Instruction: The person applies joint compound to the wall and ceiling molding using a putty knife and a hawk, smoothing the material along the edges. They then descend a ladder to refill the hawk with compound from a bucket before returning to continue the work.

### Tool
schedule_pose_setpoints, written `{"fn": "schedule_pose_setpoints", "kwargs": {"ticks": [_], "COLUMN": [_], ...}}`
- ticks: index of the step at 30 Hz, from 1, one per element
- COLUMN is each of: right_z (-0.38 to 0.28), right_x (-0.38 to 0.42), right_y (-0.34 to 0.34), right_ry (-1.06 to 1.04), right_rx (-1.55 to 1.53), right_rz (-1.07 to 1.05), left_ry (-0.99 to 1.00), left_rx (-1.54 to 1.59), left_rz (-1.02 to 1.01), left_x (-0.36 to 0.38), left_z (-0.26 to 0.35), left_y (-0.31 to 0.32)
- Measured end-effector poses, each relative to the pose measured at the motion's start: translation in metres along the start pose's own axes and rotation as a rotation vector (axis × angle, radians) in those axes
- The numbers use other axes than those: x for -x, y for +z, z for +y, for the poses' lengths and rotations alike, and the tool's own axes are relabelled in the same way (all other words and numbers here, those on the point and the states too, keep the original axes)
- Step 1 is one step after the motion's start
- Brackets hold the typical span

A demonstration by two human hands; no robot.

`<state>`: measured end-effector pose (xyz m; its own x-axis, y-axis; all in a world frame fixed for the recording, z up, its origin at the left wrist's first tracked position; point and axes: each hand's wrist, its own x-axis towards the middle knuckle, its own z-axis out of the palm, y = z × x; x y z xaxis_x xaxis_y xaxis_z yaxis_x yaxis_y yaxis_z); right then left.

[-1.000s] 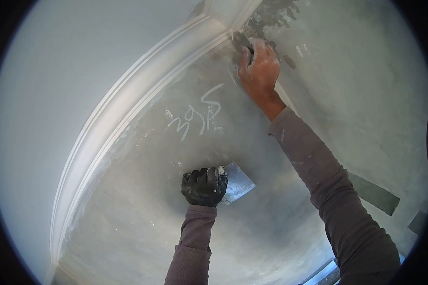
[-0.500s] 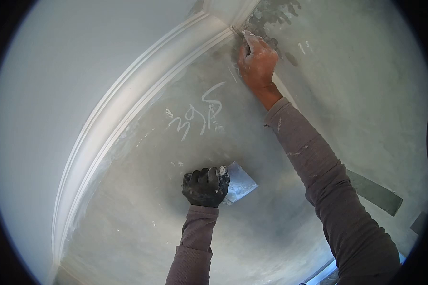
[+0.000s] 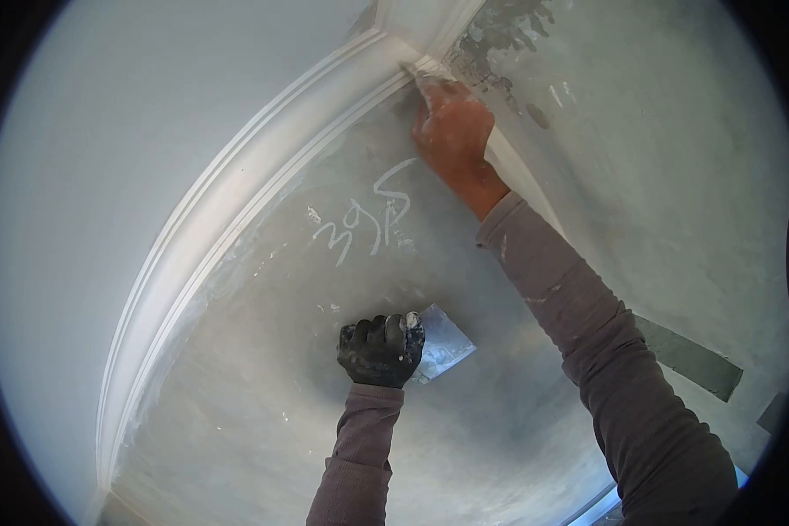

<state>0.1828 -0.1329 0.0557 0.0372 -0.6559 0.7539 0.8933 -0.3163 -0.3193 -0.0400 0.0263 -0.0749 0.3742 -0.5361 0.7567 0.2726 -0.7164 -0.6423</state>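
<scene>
My left hand (image 3: 380,351), in a black glove spotted with white filler, is closed around a wide putty knife (image 3: 448,344). Its flat metal blade points right, and its handle is hidden in the fist. Higher up, my bare right hand (image 3: 454,127) is closed on a small spatula (image 3: 418,77), mostly covered by the fingers and somewhat blurred. The spatula's tip is at the lower edge of the white cornice (image 3: 228,188), close to the inside corner. White filler is smeared on the right fingers.
Grey-green plastered wall (image 3: 263,351) lies behind both hands, with white handwritten marks (image 3: 364,215) between them. Dark damp-looking patches (image 3: 504,35) show right of the corner. A grey rectangular strip (image 3: 693,358) is on the right wall. The pale ceiling (image 3: 131,131) fills the left.
My right hand has moved a little left and down, taking the spatula from the corner along the cornice's lower edge. My left hand with the putty knife has hardly shifted.
</scene>
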Motion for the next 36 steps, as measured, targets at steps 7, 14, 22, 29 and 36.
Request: {"fn": "schedule_pose_setpoints", "kwargs": {"ticks": [7,14,22,29,36], "right_z": [-0.002,-0.001,-0.008,-0.024,-0.030], "right_x": [-0.003,-0.048,-0.072,-0.072,0.074], "right_y": [-0.010,-0.021,-0.020,-0.031,-0.212], "right_ry": [0.290,0.187,0.243,0.251,0.509], "right_rx": [-0.258,-0.086,0.211,0.202,-0.256], "right_rz": [0.106,0.024,-0.204,-0.188,-0.395], "left_ry": [-0.020,-0.071,-0.063,-0.045,-0.054], "left_rx": [0.005,0.003,0.013,0.029,0.047], "left_rz": [0.002,-0.030,0.020,0.027,0.079], "left_x": [-0.001,-0.003,-0.004,-0.001,-0.002], "left_z": [0.001,0.002,0.001,-0.002,-0.001], "left_y": [-0.001,-0.004,-0.003,0.000,-0.001]}}
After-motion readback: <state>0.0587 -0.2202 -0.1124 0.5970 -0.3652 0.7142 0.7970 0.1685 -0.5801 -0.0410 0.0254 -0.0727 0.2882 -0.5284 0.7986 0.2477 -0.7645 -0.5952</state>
